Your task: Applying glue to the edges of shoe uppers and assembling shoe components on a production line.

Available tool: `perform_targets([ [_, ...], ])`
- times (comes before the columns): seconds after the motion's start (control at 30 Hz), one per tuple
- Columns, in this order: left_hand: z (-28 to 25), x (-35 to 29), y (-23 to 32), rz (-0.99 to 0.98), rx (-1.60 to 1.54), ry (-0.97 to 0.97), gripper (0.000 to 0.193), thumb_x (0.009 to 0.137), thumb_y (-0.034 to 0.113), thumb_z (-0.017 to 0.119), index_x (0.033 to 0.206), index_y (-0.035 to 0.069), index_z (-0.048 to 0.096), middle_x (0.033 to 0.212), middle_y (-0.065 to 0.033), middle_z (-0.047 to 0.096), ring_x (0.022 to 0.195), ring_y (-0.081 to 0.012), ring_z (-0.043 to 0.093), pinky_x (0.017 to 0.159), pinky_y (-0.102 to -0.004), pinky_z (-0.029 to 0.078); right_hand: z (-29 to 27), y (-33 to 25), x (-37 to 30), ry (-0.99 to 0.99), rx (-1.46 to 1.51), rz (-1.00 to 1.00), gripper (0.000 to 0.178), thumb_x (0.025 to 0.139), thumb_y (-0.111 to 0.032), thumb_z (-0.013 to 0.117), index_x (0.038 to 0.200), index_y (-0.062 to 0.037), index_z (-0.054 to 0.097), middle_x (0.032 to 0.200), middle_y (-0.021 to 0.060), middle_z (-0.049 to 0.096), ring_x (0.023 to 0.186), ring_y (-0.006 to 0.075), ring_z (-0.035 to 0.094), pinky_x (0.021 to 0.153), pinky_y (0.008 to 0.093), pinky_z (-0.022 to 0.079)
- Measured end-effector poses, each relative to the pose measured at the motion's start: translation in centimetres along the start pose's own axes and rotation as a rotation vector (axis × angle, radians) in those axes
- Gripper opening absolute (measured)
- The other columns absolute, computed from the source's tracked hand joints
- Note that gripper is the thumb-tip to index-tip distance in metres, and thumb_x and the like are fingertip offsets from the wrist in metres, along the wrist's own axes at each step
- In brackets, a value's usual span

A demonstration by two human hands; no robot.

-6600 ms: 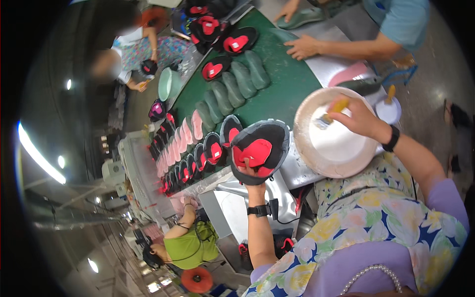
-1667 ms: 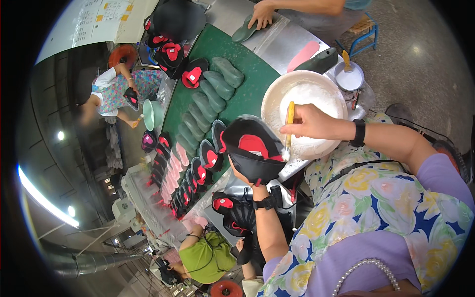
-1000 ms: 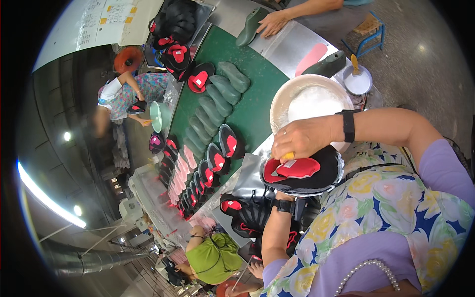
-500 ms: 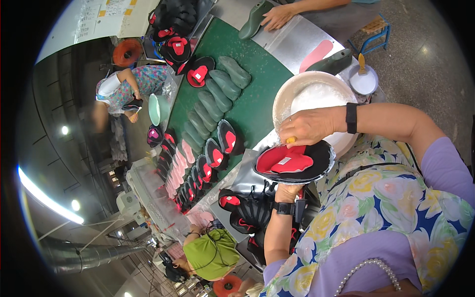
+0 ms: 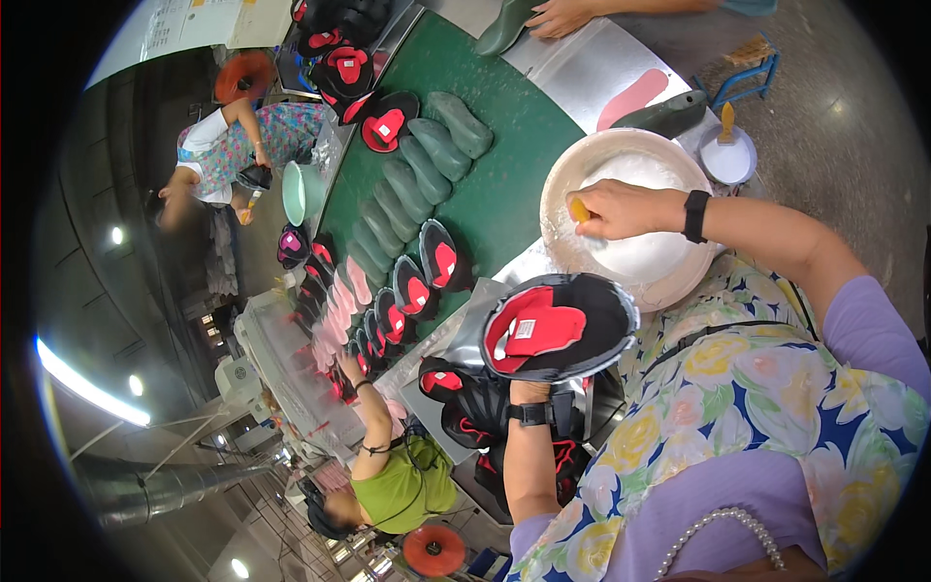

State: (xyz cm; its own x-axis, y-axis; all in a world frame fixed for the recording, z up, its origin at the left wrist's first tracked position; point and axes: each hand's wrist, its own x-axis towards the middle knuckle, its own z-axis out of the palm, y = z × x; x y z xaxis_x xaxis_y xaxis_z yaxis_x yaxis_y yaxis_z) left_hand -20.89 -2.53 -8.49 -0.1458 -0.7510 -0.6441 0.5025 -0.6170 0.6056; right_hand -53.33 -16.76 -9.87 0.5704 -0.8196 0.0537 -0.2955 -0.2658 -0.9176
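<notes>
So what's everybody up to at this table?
The person's left hand, mostly hidden, holds up a black and red shoe upper. The right hand grips a yellow-handled brush over a basin of white paste. Green foot-shaped blocks, pink insoles and more uppers line the green table. Across it, a co-worker's hand is at another green block.

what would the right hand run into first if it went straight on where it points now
Probably the left wall of the round, cream-coloured basin, since the right hand points toward the picture's left. Its height against the rim is unclear, so it might pass over instead.
</notes>
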Motion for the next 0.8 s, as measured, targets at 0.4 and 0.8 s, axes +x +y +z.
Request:
perform_targets([
  [0.4,-4.5,-0.7,0.1,0.302,0.623,0.102,0.051,0.101,0.034,0.048,0.143,0.004,0.046,0.14,-0.014,0.055,0.119,-0.03,0.061,0.101,-0.047,0.052,-0.5,0.0,-1.1,0.067,0.099,0.01,0.021,0.085,-0.018,0.069,0.096,-0.0023,0.06,0.087,0.0169,0.067,0.083,0.0369,0.065,0.072,0.0441,0.05],
  [0.8,3.6,1.4,2.4,0.221,0.317,0.04,0.052,0.098,0.035,0.054,0.141,0.006,0.05,0.135,-0.0122,0.06,0.118,-0.0277,0.062,0.1,-0.0421,0.053,-3.0,-2.8,-2.8,-0.204,-0.018,-0.144,0.016,0.09,-0.019,0.066,0.097,-0.0056,0.059,0.091,0.0122,0.064,0.087,0.0323,0.064,0.078,0.0416,0.049],
])
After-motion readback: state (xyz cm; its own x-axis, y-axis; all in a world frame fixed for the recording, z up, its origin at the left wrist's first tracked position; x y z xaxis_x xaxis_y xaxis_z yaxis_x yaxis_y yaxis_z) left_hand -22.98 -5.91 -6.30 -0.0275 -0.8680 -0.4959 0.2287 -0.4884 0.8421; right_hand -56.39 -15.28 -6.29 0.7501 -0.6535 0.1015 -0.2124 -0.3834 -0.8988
